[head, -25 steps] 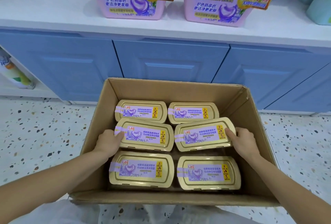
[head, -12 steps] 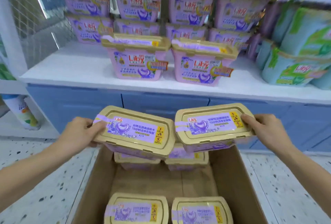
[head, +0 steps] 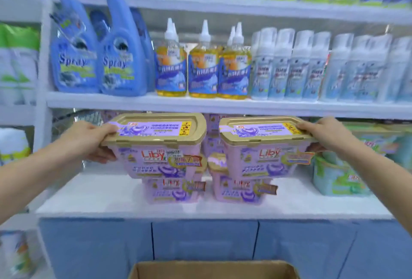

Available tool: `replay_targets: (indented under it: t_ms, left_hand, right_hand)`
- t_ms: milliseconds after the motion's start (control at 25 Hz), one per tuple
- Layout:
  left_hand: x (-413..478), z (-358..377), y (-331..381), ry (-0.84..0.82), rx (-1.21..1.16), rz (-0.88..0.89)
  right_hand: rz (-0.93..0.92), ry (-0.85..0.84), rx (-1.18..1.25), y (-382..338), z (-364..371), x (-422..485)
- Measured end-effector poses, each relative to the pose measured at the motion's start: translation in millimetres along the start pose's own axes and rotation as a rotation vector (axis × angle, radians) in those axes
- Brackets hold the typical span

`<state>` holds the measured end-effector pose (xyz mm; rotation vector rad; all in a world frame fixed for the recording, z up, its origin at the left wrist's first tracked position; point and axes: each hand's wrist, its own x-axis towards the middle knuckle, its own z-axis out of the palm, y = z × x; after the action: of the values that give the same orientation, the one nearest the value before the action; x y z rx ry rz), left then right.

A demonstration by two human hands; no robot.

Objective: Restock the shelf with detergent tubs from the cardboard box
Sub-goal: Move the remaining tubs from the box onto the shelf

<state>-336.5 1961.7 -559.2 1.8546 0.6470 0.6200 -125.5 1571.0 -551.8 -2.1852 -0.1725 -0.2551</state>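
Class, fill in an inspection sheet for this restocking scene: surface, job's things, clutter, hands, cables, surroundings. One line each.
Surface: white shelf, bare at front left.
Job's things: two pink detergent tubs with gold lids, left tub and right tub, held in the air above two shelved tubs; cardboard box below, only its top edge in view.
Clutter: nothing seen.
Hands: left hand grips the left tub's outer end; right hand grips the right tub's outer end.
Cables: nothing seen.
Surroundings: blue spray bottles, yellow bottles and white bottles on the shelf above; green tubs at right; blue cabinet doors below.
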Motion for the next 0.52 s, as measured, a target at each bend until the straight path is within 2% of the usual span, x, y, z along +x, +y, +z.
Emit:
replay_targets:
  t_ms: [200,520]
  left_hand:
    - [39.1,20.3,11.5,0.039,0.0,-0.011]
    - [79.7,50.0,-7.9,-0.021,0.111,-0.091]
  right_hand:
    - [0.064,-0.007,-0.003,-20.8,23.3,23.7]
    - [0.15,-0.084,-0.012,-6.4,54.9,40.2]
